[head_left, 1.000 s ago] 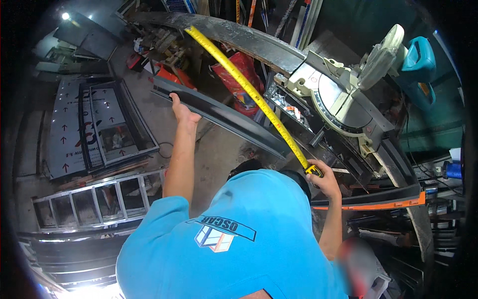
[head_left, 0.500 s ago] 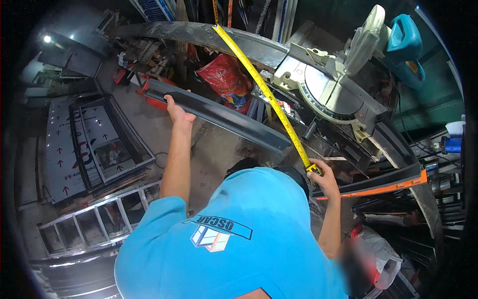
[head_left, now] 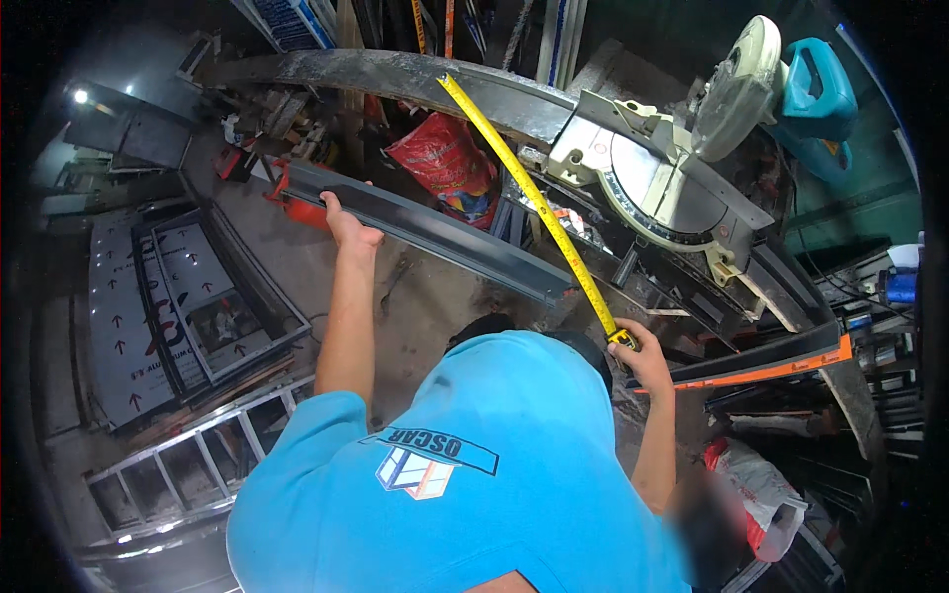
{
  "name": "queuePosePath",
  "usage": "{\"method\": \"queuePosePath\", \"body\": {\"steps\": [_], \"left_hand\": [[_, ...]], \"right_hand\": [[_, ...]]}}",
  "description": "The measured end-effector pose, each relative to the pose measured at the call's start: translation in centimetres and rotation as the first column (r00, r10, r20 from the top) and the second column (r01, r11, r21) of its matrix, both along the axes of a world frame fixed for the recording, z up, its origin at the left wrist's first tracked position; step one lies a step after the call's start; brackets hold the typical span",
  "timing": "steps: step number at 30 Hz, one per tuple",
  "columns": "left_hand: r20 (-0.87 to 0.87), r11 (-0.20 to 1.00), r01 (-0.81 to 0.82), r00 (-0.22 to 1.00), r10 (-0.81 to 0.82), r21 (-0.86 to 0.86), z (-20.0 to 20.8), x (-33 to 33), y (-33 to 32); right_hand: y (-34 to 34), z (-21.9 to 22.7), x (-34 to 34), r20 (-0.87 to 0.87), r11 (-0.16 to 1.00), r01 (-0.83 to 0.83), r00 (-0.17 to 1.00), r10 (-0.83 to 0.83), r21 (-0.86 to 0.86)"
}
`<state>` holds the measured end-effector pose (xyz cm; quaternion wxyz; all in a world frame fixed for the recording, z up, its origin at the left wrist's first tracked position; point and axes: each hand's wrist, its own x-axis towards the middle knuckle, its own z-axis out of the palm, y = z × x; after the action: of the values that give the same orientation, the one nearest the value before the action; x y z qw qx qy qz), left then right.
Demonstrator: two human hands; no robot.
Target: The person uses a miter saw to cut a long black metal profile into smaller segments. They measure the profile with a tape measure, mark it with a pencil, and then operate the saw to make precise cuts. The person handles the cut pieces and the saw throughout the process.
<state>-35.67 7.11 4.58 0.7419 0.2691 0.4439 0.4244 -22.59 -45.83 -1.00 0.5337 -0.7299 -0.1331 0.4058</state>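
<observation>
My left hand (head_left: 350, 225) grips a long dark grey metal profile (head_left: 435, 232) near its left end, the thumb over its near edge. The profile slants down to the right in front of my body, above the floor. In my right hand (head_left: 644, 354) sits a yellow and black tape measure (head_left: 622, 340), fingers wrapped round its case. Its yellow blade (head_left: 539, 203) is pulled out and points up and to the left, crossing above the profile's far side. The free tip of the blade shows in front of the workbench (head_left: 395, 69) edge.
A mitre saw (head_left: 652, 178) with a teal motor housing stands at the far right. Beyond the profile lies a red sack (head_left: 445, 163). A metal ladder (head_left: 188, 469) and framed panels (head_left: 198, 287) lie at left. An orange-edged dark profile (head_left: 761, 366) juts out at right.
The tape blade's tip has come down slightly and to the right, and less blade appears out. My left hand and the profile have shifted slightly left and keep their hold.
</observation>
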Motion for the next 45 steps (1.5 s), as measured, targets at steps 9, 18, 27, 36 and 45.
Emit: {"method": "queuePosePath", "body": {"steps": [9, 18, 27, 36, 45], "left_hand": [[0.077, 0.996, 0.038, 0.997, -0.032, -0.079, -1.6, 1.8, 3.9], [0.06, 0.987, 0.157, 0.986, -0.155, -0.019, -3.5, 4.5, 6.5], [0.019, 0.97, 0.243, 0.97, -0.243, -0.019, -1.5, 7.7, 1.6], [-0.043, 0.86, 0.501, 0.866, -0.499, 0.095, -0.5, 8.7, -7.6], [-0.046, 0.719, 0.681, 0.73, -0.682, 0.143, -1.3, 7.5, -13.0]], "right_hand": [[2.5, 0.2, -0.6, 0.088, 0.989, -0.002, 0.996, 0.014, -0.145], [3.7, 3.6, -1.4, 0.114, 0.968, 0.034, 0.993, -0.006, -0.249], [-2.6, 2.4, 5.5, -0.14, 0.499, 0.788, 0.575, -0.806, 0.362], [-11.6, -0.7, 22.2, 0.001, 0.064, 0.953, 0.067, -0.998, 0.296], [-12.9, -3.9, 24.9, 0.804, -0.107, 0.981, -0.191, -0.563, 0.159]]}}
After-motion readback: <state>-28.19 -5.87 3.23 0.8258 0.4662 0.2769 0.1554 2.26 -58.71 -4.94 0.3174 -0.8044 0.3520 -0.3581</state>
